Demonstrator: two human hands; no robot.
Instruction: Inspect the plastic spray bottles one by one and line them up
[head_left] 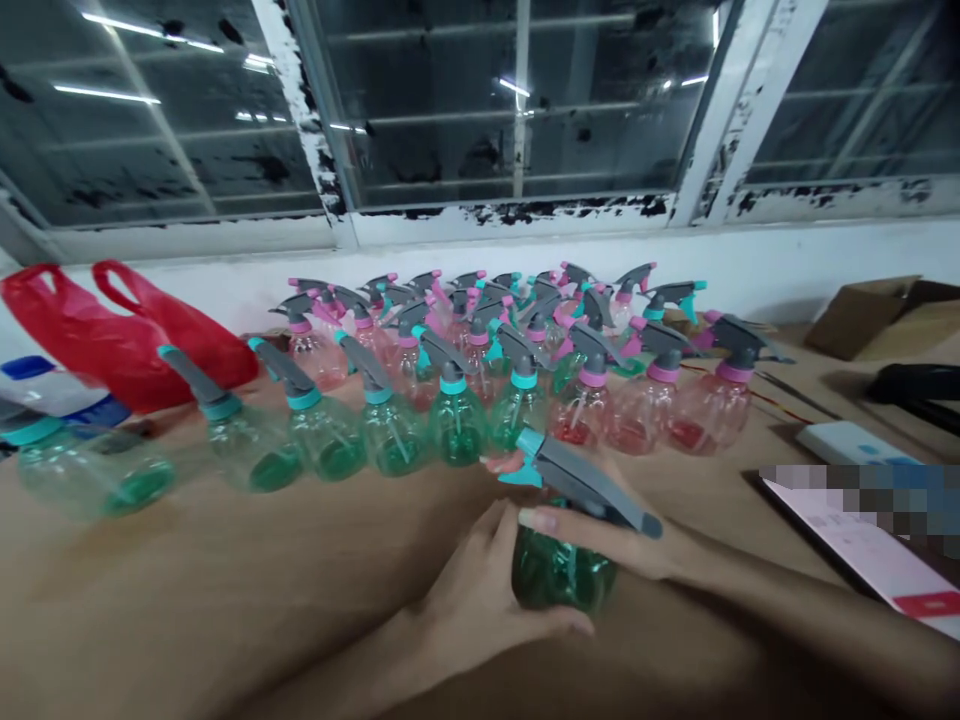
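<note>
Close in front of me, both hands are on a green spray bottle [566,570] with a grey head and turquoise nozzle. My left hand [487,580] wraps around its clear green body from the left and below. Around the neck, just under the grey head, curls my right hand [630,535], its fingers partly hidden behind the bottle. Beyond it, a front row of spray bottles crosses the table, green ones [397,435] at the left and pink ones [641,410] at the right. Several more stand packed behind them.
A red plastic bag [150,340] lies at the left by a bottle with a blue cap [26,368]. On the right are a cardboard box [870,325], a black object [915,385], a white box [847,440] and a phone or tablet [840,530]. Windows line the back wall.
</note>
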